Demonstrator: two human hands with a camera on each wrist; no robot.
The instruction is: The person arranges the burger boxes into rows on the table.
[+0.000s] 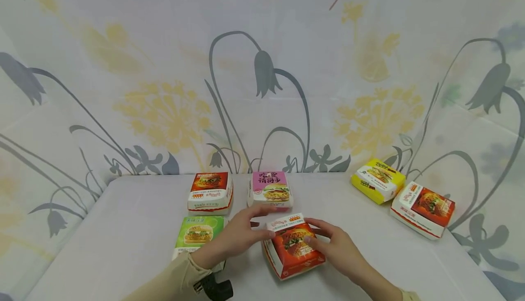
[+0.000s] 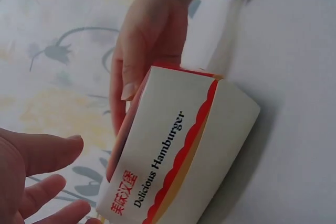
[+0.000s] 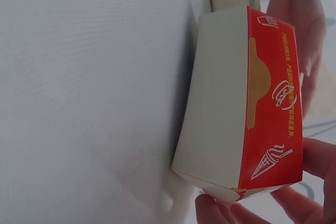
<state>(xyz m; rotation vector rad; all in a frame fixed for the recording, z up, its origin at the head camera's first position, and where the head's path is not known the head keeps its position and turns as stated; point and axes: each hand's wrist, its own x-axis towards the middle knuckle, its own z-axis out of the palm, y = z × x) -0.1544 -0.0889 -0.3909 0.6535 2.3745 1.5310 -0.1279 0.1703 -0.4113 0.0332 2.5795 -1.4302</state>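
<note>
Pale fabric backdrop [image 1: 254, 14], printed with grey bell flowers and yellow blooms, runs behind the white tabletop [image 1: 123, 237] and along both sides. Surface is smooth and matte, soft shadows around the boxes. Red burger box [image 1: 287, 256] sits toward 6 o'clock on it; one white side reads "Delicious Hamburger". Hands: right hand [image 1: 340, 247] pinches that box, thumb on the lid, fingers at its far right side. Left hand [image 1: 247, 232] is spread at the box's 10 o'clock, thumb by its edge; can't tell if it touches. Clock from the same box: green box [image 1: 198, 235] at 9, partly covered; second red box [image 1: 210, 194] at 10; pink box [image 1: 270, 189] at 11; yellow box [image 1: 379, 180] at 2; third red box [image 1: 424, 210] between 2 and 3, just beside the yellow one. Left cuff [image 1: 174, 273] is beige, with a dark wrist device [image 1: 218, 288].
</note>
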